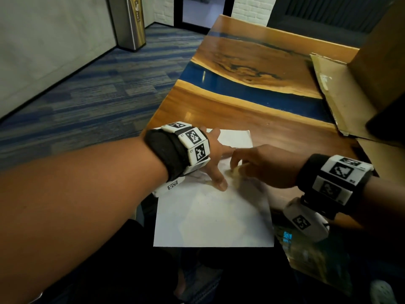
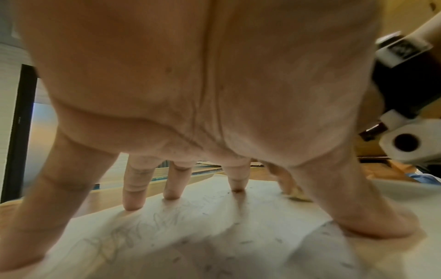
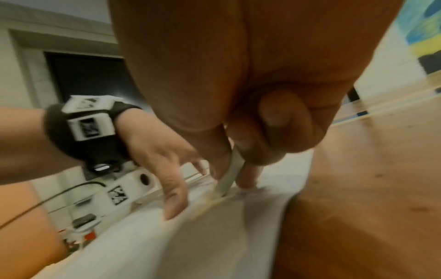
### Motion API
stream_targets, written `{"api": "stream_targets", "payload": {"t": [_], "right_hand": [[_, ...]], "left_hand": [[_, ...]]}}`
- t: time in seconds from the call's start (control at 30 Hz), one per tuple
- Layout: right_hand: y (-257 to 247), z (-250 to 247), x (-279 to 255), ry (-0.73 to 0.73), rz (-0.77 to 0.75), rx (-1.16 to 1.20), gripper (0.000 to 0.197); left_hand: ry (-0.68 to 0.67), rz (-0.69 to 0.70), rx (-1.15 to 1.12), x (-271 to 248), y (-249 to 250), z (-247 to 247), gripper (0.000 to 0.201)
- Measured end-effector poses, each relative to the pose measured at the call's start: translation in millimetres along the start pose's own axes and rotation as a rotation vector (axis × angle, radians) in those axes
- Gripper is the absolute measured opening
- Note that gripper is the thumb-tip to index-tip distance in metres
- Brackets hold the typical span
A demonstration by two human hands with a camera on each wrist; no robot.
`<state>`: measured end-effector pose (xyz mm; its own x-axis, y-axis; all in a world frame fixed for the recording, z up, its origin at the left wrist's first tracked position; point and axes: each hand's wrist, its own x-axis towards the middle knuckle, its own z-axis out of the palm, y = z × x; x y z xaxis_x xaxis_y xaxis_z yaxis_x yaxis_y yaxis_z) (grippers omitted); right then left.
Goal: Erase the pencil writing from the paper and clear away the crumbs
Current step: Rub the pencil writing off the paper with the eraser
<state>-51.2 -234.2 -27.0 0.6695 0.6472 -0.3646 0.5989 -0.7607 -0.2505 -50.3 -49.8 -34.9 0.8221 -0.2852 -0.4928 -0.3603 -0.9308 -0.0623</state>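
A white paper sheet (image 1: 212, 216) lies on the wooden table (image 1: 252, 115) near its front corner. My left hand (image 1: 215, 159) is spread on the sheet, its straight fingertips (image 2: 132, 203) pressing it flat. Faint pencil writing (image 2: 148, 226) runs under the palm, and dark crumbs (image 2: 245, 242) are scattered near the thumb. My right hand (image 1: 258, 165) pinches a pale flat eraser (image 3: 229, 179) between thumb and fingers. The eraser's tip (image 1: 233, 171) touches the paper just right of the left thumb. The eraser (image 2: 297, 194) also shows behind the left thumb.
An open cardboard box (image 1: 341, 102) with a spread flap fills the table's right side. A blue resin band (image 1: 252, 88) crosses the tabletop beyond the paper. A metal bin (image 1: 131, 20) stands on the carpet at the far left. The table's left edge drops to the floor.
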Motion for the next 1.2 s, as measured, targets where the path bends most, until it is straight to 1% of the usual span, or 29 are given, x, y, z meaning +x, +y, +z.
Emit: {"api": "stream_targets", "payload": {"t": [0.03, 0.07, 0.17, 0.2, 0.23, 0.33, 0.37, 0.47, 0.5, 0.53, 0.63, 0.67, 0.7, 0.77, 0.8, 0.83, 0.93, 0.97, 1.0, 1.03, 1.1, 1.13, 1.2], "right_hand": [[-2.5, 1.7, -2.0, -0.051, -0.034, 0.012, 0.019], [-0.7, 0.3, -1.7, -0.055, -0.024, 0.016, 0.019], [14.4, -8.9, 3.0, 0.095, 0.149, 0.03, 0.017], [16.6, -8.8, 2.9, 0.111, 0.173, 0.038, 0.017], [14.8, -7.9, 1.2, 0.088, 0.156, 0.039, 0.016], [7.1, -2.4, -5.1, -0.076, 0.022, 0.032, 0.019], [9.4, -3.0, -4.8, -0.077, 0.025, 0.033, 0.019], [21.4, -8.6, -1.2, 0.082, 0.149, 0.028, 0.017], [22.3, -8.5, -1.7, 0.101, 0.156, 0.022, 0.016], [19.9, -7.9, -3.2, 0.072, 0.13, 0.014, 0.016], [9.1, -3.9, -9.7, -0.108, 0.009, 0.003, 0.019], [11.3, -4.3, -8.6, -0.11, 0.018, 0.006, 0.02], [15.4, -6.5, -5.8, -0.066, 0.057, 0.002, 0.021], [23.3, -11.3, -1.6, 0.066, 0.159, -0.024, 0.019], [25.0, -11.8, -1.1, 0.105, 0.183, -0.042, 0.018], [22.8, -10.9, -2.6, 0.104, 0.177, -0.045, 0.017], [7.1, -4.2, -10.1, -0.057, 0.054, -0.026, 0.017], [4.6, -3.1, -11.0, -0.096, 0.027, -0.021, 0.018], [5.3, -3.4, -10.0, -0.095, 0.036, -0.017, 0.019], [8.3, -5.3, -7.6, -0.047, 0.078, -0.012, 0.02], [20.0, -7.6, -0.4, 0.112, 0.2, -0.047, 0.02], [25.1, -7.2, 3.0, 0.163, 0.245, -0.07, 0.02], [32.4, -3.6, 8.9, 0.206, 0.291, -0.067, 0.022]], "left_hand": [[0.003, 0.006, 0.001, 0.7, 0.3, 0.2, 0.108], [0.002, 0.005, 0.009, 1.2, 0.8, 0.4, 0.109], [-0.003, -0.017, 0.034, 1.5, 1.3, 0.6, 0.115], [-0.008, -0.022, 0.036, 0.7, 1.3, 0.3, 0.115], [-0.01, -0.022, 0.036, 0.0, 1.3, -0.4, 0.115], [-0.016, -0.018, 0.033, 0.3, 2.0, -1.3, 0.115], [-0.013, -0.016, 0.038, 0.7, 2.4, -1.2, 0.116], [-0.008, -0.02, 0.045, 0.1, 3.0, -0.9, 0.115], [-0.01, -0.022, 0.045, -0.7, 2.7, -1.5, 0.116], [-0.014, -0.022, 0.045, -1.4, 2.4, -2.4, 0.115], [-0.033, -0.018, 0.04, -1.0, 3.0, -3.9, 0.117], [-0.033, -0.017, 0.042, -0.4, 3.5, -4.3, 0.117], [-0.031, -0.018, 0.046, 0.0, 3.9, -4.4, 0.117], [-0.03, -0.024, 0.045, -1.2, 4.4, -4.1, 0.117], [-0.03, -0.028, 0.044, -2.0, 4.6, -4.3, 0.118], [-0.03, -0.029, 0.04, -2.9, 4.7, -4.6, 0.118], [-0.027, -0.027, 0.019, -3.5, 5.7, -3.6, 0.118], [-0.025, -0.029, 0.016, -2.9, 6.2, -2.3, 0.118], [-0.024, -0.03, 0.017, -2.7, 6.6, -1.1, 0.119], [-0.025, -0.03, 0.017, -2.3, 7.0, -0.2, 0.119], [-0.024, -0.031, 0.015, -2.1, 7.7, 1.4, 0.12], [-0.023, -0.032, 0.013, -2.6, 7.3, 1.5, 0.12], [-0.01, -0.031, -0.006, -3.9, 5.4, 3.8, 0.12]]}}
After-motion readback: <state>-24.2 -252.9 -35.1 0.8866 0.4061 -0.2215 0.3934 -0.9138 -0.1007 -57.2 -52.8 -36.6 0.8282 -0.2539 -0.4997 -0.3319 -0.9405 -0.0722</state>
